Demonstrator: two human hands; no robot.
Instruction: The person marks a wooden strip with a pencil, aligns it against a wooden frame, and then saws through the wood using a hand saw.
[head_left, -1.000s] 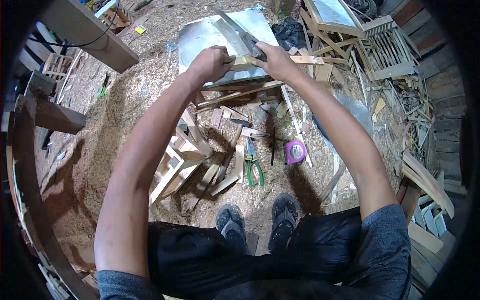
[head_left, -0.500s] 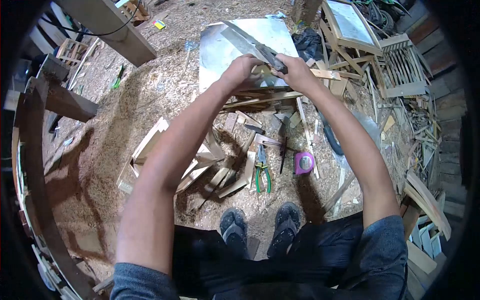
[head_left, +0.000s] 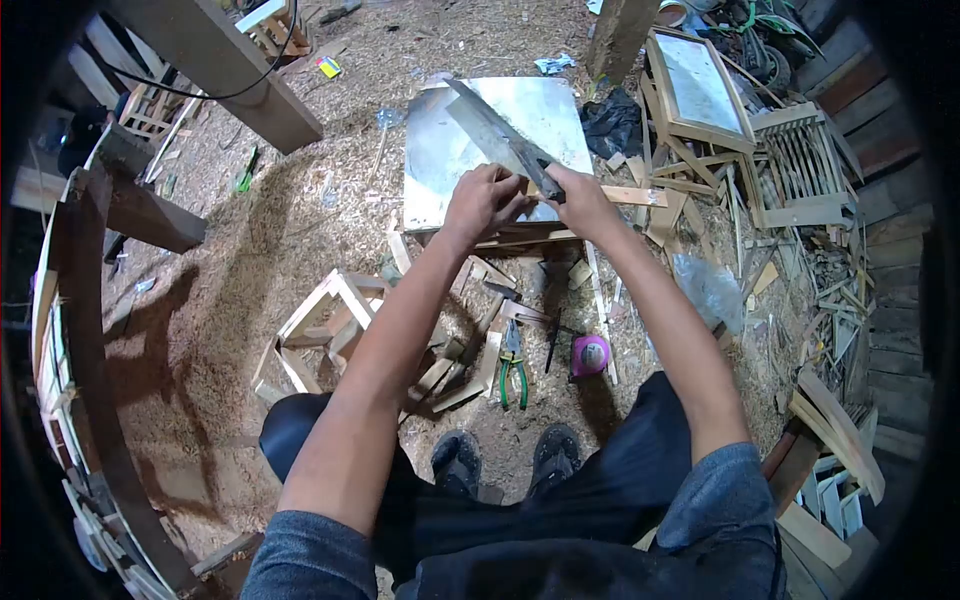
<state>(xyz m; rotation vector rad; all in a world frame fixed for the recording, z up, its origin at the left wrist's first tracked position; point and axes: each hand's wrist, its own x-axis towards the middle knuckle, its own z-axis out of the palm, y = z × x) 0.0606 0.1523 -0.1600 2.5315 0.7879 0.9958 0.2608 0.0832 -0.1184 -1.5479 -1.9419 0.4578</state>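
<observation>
The left hand (head_left: pixel 485 207) has edged closer to the right hand (head_left: pixel 583 205). The left knee (head_left: pixel 292 430) has bent out and now shows beyond the left arm (head_left: pixel 375 375)

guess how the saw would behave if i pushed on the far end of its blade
The saw would probably flex a little sideways, since its blade looks long and thin. It likely feels heavier toward the thicker-looking handle end, held in the right hand. Its blade might slide easily over the smooth-looking pale tabletop.

Woodworking shop, wood shavings (head_left: pixel 300 225), pliers (head_left: pixel 512 353), tape measure (head_left: pixel 590 355)
</observation>
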